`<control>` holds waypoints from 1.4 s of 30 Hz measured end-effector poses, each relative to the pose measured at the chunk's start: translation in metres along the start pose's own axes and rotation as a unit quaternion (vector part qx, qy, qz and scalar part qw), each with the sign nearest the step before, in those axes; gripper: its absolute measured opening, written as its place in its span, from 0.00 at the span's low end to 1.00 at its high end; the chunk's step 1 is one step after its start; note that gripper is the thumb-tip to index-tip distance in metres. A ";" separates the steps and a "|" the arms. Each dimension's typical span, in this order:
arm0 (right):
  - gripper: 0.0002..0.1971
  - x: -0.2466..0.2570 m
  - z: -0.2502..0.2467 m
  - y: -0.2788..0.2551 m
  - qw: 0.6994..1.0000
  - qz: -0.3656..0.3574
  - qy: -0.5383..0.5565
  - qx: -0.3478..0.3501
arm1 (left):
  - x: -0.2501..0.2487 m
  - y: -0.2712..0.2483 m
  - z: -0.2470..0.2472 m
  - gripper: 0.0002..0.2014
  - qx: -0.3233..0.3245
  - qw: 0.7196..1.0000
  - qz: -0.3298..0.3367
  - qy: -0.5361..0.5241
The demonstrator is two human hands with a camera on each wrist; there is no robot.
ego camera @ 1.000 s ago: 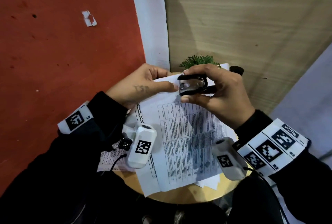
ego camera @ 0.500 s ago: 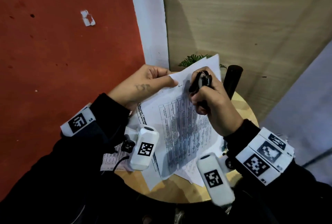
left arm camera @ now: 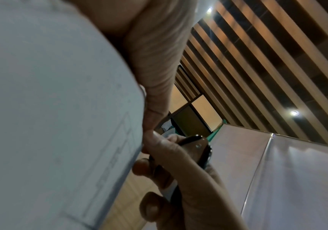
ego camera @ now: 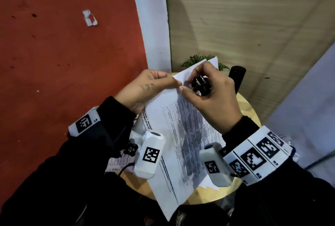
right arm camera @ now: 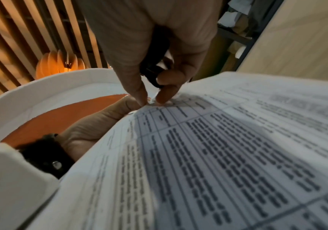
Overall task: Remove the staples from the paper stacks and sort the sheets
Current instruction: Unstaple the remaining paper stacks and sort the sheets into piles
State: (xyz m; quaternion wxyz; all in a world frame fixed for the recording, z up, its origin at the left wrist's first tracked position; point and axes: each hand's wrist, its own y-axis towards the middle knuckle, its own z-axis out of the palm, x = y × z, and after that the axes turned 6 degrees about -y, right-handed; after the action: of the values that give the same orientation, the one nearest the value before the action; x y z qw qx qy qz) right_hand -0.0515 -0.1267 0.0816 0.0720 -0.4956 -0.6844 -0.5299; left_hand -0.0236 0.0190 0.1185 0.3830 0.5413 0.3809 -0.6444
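A printed paper stack (ego camera: 184, 135) lies tilted across the small round table (ego camera: 249, 110). My left hand (ego camera: 174, 83) pinches its top left corner, thumb on top. My right hand (ego camera: 188, 82) holds a black staple remover (ego camera: 200, 85) curled in the palm, and its thumb and one finger touch the same corner beside my left thumb. In the right wrist view the fingertips (right arm camera: 166, 95) press on the paper stack (right arm camera: 218, 155), with the staple remover (right arm camera: 153, 73) just above. The left wrist view shows the staple remover (left arm camera: 196, 144) and the paper's underside (left arm camera: 51, 109). No staple is visible.
More printed sheets (ego camera: 117, 162) lie under my left wrist at the table's left edge. A black cylinder (ego camera: 236, 79) and a small green plant (ego camera: 197, 59) stand at the back of the table, against a wooden wall. Red floor lies to the left.
The right hand has moved left to the stack's corner and now touches it with thumb and finger, remover tucked in the palm. The lifted top sheet has dropped back. The left hand keeps its pinch.
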 end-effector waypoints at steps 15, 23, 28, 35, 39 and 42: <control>0.14 0.006 0.003 0.000 0.989 -0.080 -0.103 -0.072 | 0.012 0.005 0.010 0.09 -0.043 0.992 0.094 0.074; 0.09 -0.001 -0.003 0.003 0.997 0.036 0.004 -0.062 | 0.012 0.005 0.009 0.08 -0.036 0.987 0.119 0.103; 0.06 -0.001 -0.005 0.003 0.996 0.063 0.041 -0.047 | 0.012 0.005 0.009 0.05 -0.041 0.983 0.130 0.125; 0.09 0.000 -0.008 0.001 0.996 -0.051 -0.061 -0.043 | 0.012 0.007 0.008 0.08 -0.039 0.976 0.142 0.160; 0.10 0.000 -0.008 0.001 0.973 -0.153 -0.169 -0.031 | 0.013 0.006 0.007 0.08 -0.021 0.978 0.138 0.152; 0.11 0.000 -0.008 0.002 0.960 -0.192 -0.205 -0.011 | 0.014 0.006 0.005 0.08 -0.013 0.980 0.136 0.148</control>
State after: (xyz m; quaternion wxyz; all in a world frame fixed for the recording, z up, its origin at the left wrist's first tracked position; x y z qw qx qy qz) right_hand -0.0534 -0.1333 0.0871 -0.1785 -0.4536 -0.7607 -0.4286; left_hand -0.0213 0.0110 0.1048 0.4133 0.6725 0.3642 -0.4942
